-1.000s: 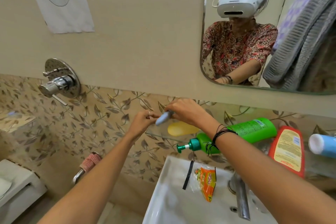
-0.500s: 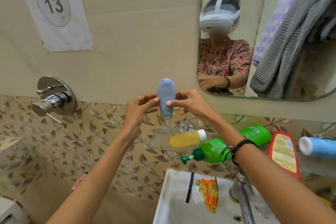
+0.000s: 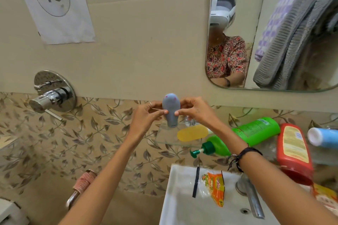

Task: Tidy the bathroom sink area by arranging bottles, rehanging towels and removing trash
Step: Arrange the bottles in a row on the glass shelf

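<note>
Grey-blue bottle (image 3: 171,110) with pink specks in the grip; just below, translucent yellow bottle (image 3: 192,134); farther right, bright green pump bottle (image 3: 254,132), red bottle (image 3: 292,153); behind, beige leaf-patterned tiles (image 3: 91,133).

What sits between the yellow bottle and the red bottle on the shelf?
In the head view, the green pump bottle lies on its side between the yellow bottle and the red bottle, partly behind the right forearm.
</note>
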`<state>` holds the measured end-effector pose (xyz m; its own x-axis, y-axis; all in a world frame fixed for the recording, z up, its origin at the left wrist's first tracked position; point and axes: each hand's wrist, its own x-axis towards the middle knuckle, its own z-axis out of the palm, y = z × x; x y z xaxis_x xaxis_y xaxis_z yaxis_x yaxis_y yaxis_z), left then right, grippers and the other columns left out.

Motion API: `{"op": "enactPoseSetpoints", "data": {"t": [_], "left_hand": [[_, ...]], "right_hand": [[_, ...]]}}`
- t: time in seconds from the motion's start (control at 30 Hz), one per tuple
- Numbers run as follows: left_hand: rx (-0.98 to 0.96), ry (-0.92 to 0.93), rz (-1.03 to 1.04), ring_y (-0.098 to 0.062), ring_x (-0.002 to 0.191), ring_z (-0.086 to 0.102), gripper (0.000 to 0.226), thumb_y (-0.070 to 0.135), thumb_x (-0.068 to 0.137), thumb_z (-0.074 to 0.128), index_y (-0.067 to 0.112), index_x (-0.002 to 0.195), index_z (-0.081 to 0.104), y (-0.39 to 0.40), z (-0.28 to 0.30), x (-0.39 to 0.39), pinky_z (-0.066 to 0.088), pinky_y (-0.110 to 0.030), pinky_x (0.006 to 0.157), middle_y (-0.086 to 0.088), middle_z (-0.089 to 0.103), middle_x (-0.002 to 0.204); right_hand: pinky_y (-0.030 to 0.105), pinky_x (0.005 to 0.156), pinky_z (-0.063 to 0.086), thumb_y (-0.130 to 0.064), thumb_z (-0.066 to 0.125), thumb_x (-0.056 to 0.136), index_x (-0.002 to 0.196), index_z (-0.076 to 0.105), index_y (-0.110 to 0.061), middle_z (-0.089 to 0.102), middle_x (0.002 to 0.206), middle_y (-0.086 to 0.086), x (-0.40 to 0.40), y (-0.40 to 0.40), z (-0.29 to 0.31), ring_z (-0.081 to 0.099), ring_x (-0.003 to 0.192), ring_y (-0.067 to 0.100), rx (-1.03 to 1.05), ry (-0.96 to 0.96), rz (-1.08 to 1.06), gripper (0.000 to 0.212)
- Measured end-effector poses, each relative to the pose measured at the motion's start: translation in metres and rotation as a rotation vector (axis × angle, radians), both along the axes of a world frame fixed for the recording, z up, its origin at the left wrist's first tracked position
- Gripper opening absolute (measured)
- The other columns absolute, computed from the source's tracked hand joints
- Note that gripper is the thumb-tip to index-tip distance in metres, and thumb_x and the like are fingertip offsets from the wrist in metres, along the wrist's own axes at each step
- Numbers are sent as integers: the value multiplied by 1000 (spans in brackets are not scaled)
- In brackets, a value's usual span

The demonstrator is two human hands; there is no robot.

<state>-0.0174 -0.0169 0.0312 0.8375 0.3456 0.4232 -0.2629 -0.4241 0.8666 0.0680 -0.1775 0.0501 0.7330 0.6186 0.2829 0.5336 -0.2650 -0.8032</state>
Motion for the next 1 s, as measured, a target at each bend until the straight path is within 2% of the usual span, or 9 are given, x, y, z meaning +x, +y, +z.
{"op": "enactPoseSetpoints", "data": {"t": [0.1,0.33,0.5,0.57,0.67,0.73,0.83,0.93,1.0], "left_hand": [[20,31,-1,8,66,66,27,2,78,68,20,99,68,7,-7,7,54,-12,60,-4,71,88],[35,55,25,10,65,65,28,-1,79,66,8,105,66,16,-30,17,53,-11,59,-6,69,87],[4,40,-3,-3,76,67,34,0,77,68,14,107,63,15,-38,18,56,-16,68,7,68,84],[38,1,149,-6,78,63,33,8,75,73,19,103,60,13,-42,14,52,-19,71,9,64,83],[188,-191,342,-7,74,57,22,16,76,73,18,92,59,12,-44,1,46,-18,66,2,60,81],[383,-285,274,-1,73,55,12,14,79,70,17,84,60,5,-42,-8,44,-13,64,4,58,79],[596,-240,70,7,69,53,8,8,80,69,14,84,65,-15,-38,-10,41,-6,64,7,56,77],[648,-160,-41,-8,74,62,12,10,85,63,10,95,69,-37,-33,4,44,-10,66,-2,69,86],[678,-48,-65,-18,84,66,20,15,91,53,13,106,67,-51,-33,15,52,-25,70,-5,72,97]], "right_hand": [[37,71,53,-22,75,73,94,69,-6,73,92,13,1,9,-7,66,78,22,-85,-68,-74,27],[43,81,53,-25,72,75,93,71,-11,74,93,8,6,17,-14,67,89,25,-255,-155,-90,22],[37,78,54,-21,73,74,95,70,-9,74,95,12,9,15,-20,67,86,21,-233,-136,-123,25],[39,81,54,-17,71,76,103,68,-9,72,100,11,13,10,-20,67,92,23,-270,-118,-131,29],[39,86,52,-17,70,79,110,66,-11,73,101,7,18,-6,-14,66,95,21,-368,-167,-161,32],[37,81,53,-20,71,77,99,71,-16,73,91,3,18,-21,-6,67,90,20,-461,-258,-171,22],[32,73,51,-23,73,75,89,73,-20,65,76,-9,9,-40,3,65,87,16,-584,-306,-132,14],[27,68,44,-30,74,73,102,70,-22,70,99,-4,-4,-46,2,63,93,17,-701,-407,-93,31],[28,68,41,-32,74,73,111,65,-23,67,109,0,-10,-46,-3,61,99,20,-759,-488,-95,40]]}}
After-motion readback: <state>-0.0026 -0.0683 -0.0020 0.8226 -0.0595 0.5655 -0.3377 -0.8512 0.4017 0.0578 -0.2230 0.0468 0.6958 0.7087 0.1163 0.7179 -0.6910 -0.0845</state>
